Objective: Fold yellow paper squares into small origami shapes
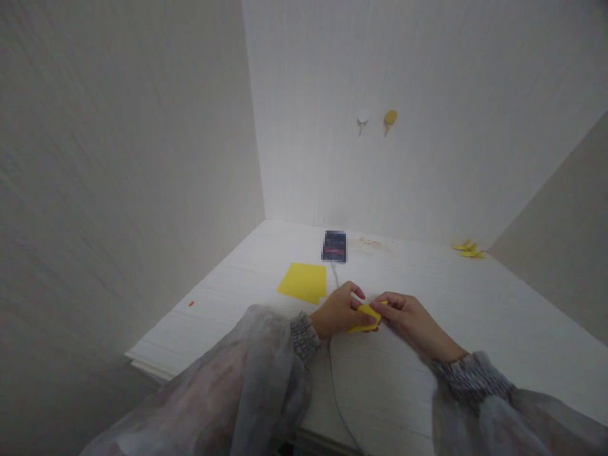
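A small folded piece of yellow paper (367, 316) lies on the white table (498, 316) between my two hands. My left hand (339, 310) pinches its left side with curled fingers. My right hand (408, 320) grips its right side, fingers pressed on the paper. Both wrists rest on the tabletop. A stack of flat yellow paper sheets (304, 282) lies just beyond my left hand.
A dark phone (335, 246) sits at the back of the table with a thin cable (335, 386) running toward me. Small folded yellow paper pieces (469, 249) lie at the far right. Two hooks (377, 120) hang on the back wall. Walls close in left and behind.
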A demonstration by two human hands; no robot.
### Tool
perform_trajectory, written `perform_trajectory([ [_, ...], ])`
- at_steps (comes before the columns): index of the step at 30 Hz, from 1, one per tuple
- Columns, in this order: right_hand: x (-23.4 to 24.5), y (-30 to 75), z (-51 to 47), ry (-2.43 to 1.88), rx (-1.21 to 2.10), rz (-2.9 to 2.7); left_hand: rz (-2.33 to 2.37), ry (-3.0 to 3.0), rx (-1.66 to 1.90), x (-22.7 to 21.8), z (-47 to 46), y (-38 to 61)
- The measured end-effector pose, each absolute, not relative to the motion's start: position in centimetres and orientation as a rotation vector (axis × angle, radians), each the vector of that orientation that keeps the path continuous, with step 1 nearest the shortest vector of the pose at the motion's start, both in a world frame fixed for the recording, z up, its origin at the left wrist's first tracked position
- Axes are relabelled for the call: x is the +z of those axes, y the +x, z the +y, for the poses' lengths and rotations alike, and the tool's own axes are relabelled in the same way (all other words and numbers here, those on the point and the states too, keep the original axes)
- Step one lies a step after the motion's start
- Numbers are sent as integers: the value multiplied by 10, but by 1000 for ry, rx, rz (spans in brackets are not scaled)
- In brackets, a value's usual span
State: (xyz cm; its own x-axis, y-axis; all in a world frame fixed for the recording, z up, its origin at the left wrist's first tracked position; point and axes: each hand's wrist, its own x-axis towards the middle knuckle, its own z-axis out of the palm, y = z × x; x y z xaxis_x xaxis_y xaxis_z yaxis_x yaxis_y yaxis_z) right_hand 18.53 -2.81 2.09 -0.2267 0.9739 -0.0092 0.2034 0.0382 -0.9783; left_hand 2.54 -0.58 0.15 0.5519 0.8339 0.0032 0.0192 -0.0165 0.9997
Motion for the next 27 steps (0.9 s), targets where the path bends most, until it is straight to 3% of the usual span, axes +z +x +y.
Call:
perform_trajectory([
  [27, 28, 199, -27, -1361, 1070, -1393, 547, 1218, 586, 9, -6, 18],
])
